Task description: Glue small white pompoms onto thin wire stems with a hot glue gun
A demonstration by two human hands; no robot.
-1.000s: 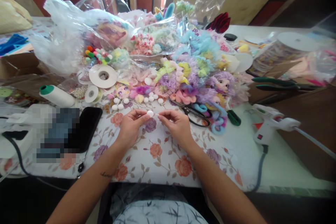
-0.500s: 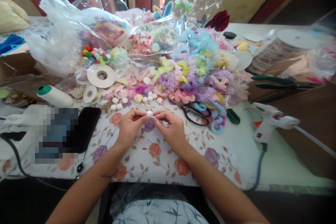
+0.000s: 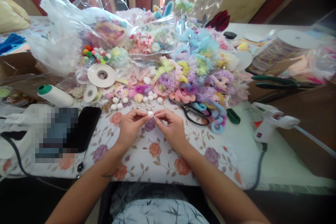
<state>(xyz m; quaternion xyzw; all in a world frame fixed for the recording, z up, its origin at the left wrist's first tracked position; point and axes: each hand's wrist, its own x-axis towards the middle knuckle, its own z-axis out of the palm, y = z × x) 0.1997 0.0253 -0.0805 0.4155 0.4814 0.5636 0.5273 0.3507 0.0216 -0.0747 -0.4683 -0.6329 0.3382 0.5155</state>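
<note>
My left hand (image 3: 130, 125) pinches a small white pom-pom (image 3: 150, 114) between thumb and fingertips above the flowered tablecloth (image 3: 141, 162). Fingers closed, my right hand (image 3: 170, 125) meets it from the right side; a tiny bit of something shows at its fingertips, too small to name. Just beyond the hands lie several more white pom-poms (image 3: 150, 96) and a string of pearl beads (image 3: 139, 105). Black-handled scissors (image 3: 195, 115) rest to the right of my right hand.
A glue gun (image 3: 267, 120) stands at the right with its cord hanging down. On the left are a black phone (image 3: 88, 126), a thread cone (image 3: 55, 95) and a ribbon roll (image 3: 102, 83). Pastel ruffled trims (image 3: 181, 73) and plastic bags (image 3: 60, 24) pile up behind.
The white pom-pom has shifted very slightly to the right between my fingertips. Both hands otherwise stay in the same place.
</note>
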